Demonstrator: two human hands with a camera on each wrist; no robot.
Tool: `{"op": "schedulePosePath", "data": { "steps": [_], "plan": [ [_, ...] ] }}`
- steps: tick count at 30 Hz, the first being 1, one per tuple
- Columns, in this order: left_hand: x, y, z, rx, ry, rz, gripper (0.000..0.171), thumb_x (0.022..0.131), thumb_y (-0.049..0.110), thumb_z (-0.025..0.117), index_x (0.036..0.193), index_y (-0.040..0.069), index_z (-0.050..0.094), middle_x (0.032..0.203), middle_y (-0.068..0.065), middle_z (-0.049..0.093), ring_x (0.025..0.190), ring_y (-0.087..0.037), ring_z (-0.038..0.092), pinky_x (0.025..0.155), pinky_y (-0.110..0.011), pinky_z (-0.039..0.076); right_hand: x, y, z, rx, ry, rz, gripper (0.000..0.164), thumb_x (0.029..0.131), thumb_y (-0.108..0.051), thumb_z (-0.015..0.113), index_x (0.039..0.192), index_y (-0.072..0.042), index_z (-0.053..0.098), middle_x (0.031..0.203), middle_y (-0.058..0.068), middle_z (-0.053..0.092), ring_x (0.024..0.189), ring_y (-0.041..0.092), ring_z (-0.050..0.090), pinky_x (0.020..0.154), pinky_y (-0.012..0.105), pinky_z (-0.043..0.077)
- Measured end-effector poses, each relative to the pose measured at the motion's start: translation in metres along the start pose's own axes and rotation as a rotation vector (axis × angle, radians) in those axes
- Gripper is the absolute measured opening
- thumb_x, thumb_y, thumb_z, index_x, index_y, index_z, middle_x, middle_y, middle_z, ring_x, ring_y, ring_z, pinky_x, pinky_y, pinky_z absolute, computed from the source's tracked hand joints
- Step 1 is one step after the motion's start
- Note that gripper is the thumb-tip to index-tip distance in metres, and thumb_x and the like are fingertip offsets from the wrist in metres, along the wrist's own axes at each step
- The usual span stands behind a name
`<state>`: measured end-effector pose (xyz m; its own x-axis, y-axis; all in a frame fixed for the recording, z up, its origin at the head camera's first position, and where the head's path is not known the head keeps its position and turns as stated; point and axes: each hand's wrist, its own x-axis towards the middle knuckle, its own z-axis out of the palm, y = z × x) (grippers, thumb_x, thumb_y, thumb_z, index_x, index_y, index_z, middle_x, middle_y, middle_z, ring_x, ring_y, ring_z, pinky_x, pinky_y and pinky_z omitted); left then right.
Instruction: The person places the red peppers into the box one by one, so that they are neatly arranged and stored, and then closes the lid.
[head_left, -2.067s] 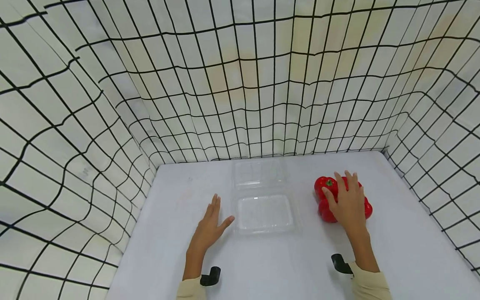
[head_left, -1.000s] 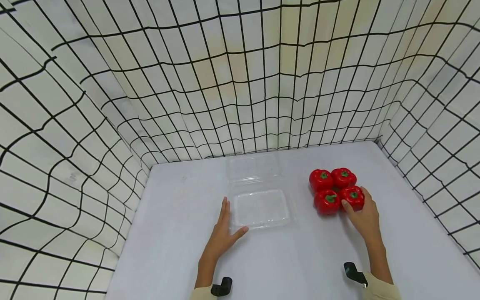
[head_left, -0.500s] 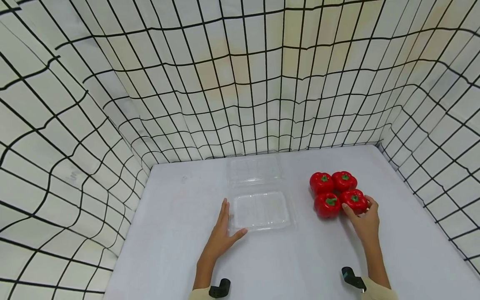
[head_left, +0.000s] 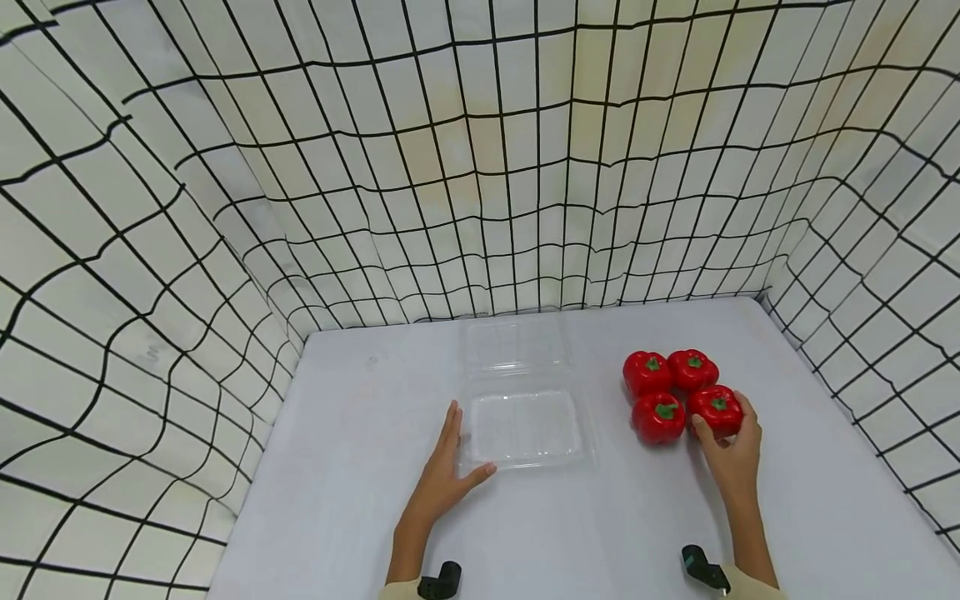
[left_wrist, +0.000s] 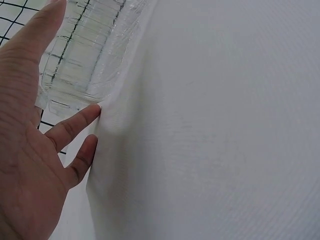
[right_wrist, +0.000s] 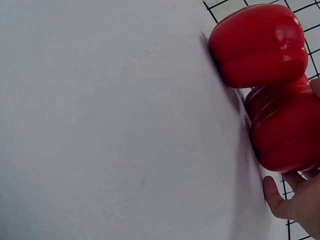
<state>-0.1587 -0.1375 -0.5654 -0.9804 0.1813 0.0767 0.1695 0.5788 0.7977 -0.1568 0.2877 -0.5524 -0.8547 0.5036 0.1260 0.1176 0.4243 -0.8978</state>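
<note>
In the head view, several red bell peppers with green stems stand grouped on the right of the table. My right hand [head_left: 735, 458] grips the front right bell pepper [head_left: 716, 408], thumb on its left side and fingers around its right. Next to it is the front left bell pepper [head_left: 657, 421]; two more, a back left bell pepper [head_left: 645, 377] and a back right bell pepper [head_left: 692, 371], stand behind. A clear plastic clamshell container [head_left: 525, 427] lies unfolded at the centre. My left hand [head_left: 441, 483], fingers extended and thumb spread, is at its front left corner.
The container's clear lid [head_left: 515, 346] lies flat behind its base, near the back edge. A white table [head_left: 337, 467] is bordered at the back and sides by black netting [head_left: 480, 250] over white sheets. Black wrist cameras [head_left: 440, 581] sit on both wrists.
My right hand has come off the top of the pepper group and now holds the front right one, shifted slightly right from its neighbour. The left hand has moved right to the container.
</note>
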Motion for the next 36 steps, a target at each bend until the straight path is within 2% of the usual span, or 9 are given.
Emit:
{"op": "schedulePosePath", "data": {
  "steps": [3, 8, 14, 19, 23, 27, 31, 36],
  "plan": [
    [0.0, 0.001, 0.0, -0.004, 0.003, -0.004, 0.108, 0.08, 0.047, 0.077, 0.159, 0.018, 0.009, 0.166, 0.009, 0.001, 0.142, -0.03, 0.041, 0.116, -0.056, 0.032, 0.0, 0.002, -0.001, 0.0, -0.011, 0.008, 0.082, 0.091, -0.028, 0.067, 0.156, -0.018, 0.019, 0.156, 0.013, 0.03, 0.143, 0.033, 0.03, 0.103, 0.063, 0.042],
    [-0.001, 0.002, 0.0, -0.01, -0.001, -0.006, 0.109, 0.08, 0.046, 0.078, 0.158, 0.015, 0.009, 0.166, 0.006, 0.001, 0.139, -0.03, 0.044, 0.116, -0.055, 0.031, 0.001, 0.003, -0.003, 0.003, -0.022, 0.04, 0.087, 0.089, -0.026, 0.071, 0.156, -0.019, 0.016, 0.158, 0.007, 0.029, 0.144, 0.029, 0.03, 0.103, 0.058, 0.042],
    [0.0, 0.003, 0.0, -0.029, 0.015, 0.01, 0.107, 0.08, 0.043, 0.078, 0.158, 0.014, 0.01, 0.167, 0.002, 0.003, 0.136, -0.03, 0.047, 0.116, -0.055, 0.032, 0.004, 0.003, -0.003, 0.068, -0.033, 0.176, 0.094, 0.089, -0.033, 0.071, 0.155, -0.018, 0.005, 0.159, 0.016, 0.022, 0.146, 0.035, 0.027, 0.106, 0.056, 0.04],
    [0.0, 0.003, 0.001, -0.037, 0.008, 0.011, 0.108, 0.08, 0.045, 0.078, 0.158, 0.015, 0.01, 0.167, 0.004, 0.003, 0.137, -0.029, 0.047, 0.115, -0.055, 0.034, 0.002, 0.002, -0.006, 0.121, 0.022, 0.247, 0.09, 0.09, -0.033, 0.07, 0.152, -0.017, 0.007, 0.161, 0.011, 0.02, 0.148, 0.032, 0.024, 0.11, 0.054, 0.039],
    [-0.001, 0.003, 0.001, -0.023, 0.008, 0.008, 0.109, 0.079, 0.047, 0.078, 0.158, 0.015, 0.01, 0.167, 0.005, 0.003, 0.136, -0.029, 0.048, 0.114, -0.056, 0.035, -0.001, -0.003, -0.009, 0.158, 0.098, 0.263, 0.085, 0.09, -0.035, 0.07, 0.151, -0.022, 0.012, 0.16, 0.007, 0.022, 0.148, 0.028, 0.024, 0.113, 0.048, 0.039],
    [-0.001, 0.004, 0.001, -0.012, 0.007, 0.011, 0.108, 0.08, 0.046, 0.078, 0.158, 0.015, 0.01, 0.166, 0.006, 0.002, 0.136, -0.029, 0.048, 0.114, -0.056, 0.035, -0.002, -0.011, -0.012, 0.21, 0.165, 0.213, 0.081, 0.089, -0.033, 0.071, 0.149, -0.027, 0.017, 0.156, 0.003, 0.027, 0.143, 0.022, 0.03, 0.112, 0.034, 0.043],
    [-0.001, 0.003, 0.001, -0.011, 0.011, 0.013, 0.108, 0.08, 0.044, 0.078, 0.158, 0.016, 0.009, 0.166, 0.007, 0.001, 0.137, -0.03, 0.047, 0.114, -0.055, 0.035, -0.001, -0.021, -0.014, 0.244, 0.223, 0.118, 0.078, 0.087, -0.028, 0.073, 0.146, -0.028, 0.022, 0.152, -0.001, 0.032, 0.137, 0.013, 0.034, 0.106, 0.024, 0.046],
    [-0.001, 0.002, 0.001, -0.015, 0.01, 0.01, 0.108, 0.08, 0.044, 0.078, 0.158, 0.018, 0.009, 0.166, 0.008, 0.001, 0.137, -0.03, 0.046, 0.114, -0.055, 0.034, -0.001, -0.035, -0.016, 0.238, 0.279, -0.048, 0.079, 0.085, -0.02, 0.075, 0.147, -0.027, 0.026, 0.149, -0.006, 0.036, 0.136, 0.008, 0.033, 0.105, 0.025, 0.046]
  ]
}}
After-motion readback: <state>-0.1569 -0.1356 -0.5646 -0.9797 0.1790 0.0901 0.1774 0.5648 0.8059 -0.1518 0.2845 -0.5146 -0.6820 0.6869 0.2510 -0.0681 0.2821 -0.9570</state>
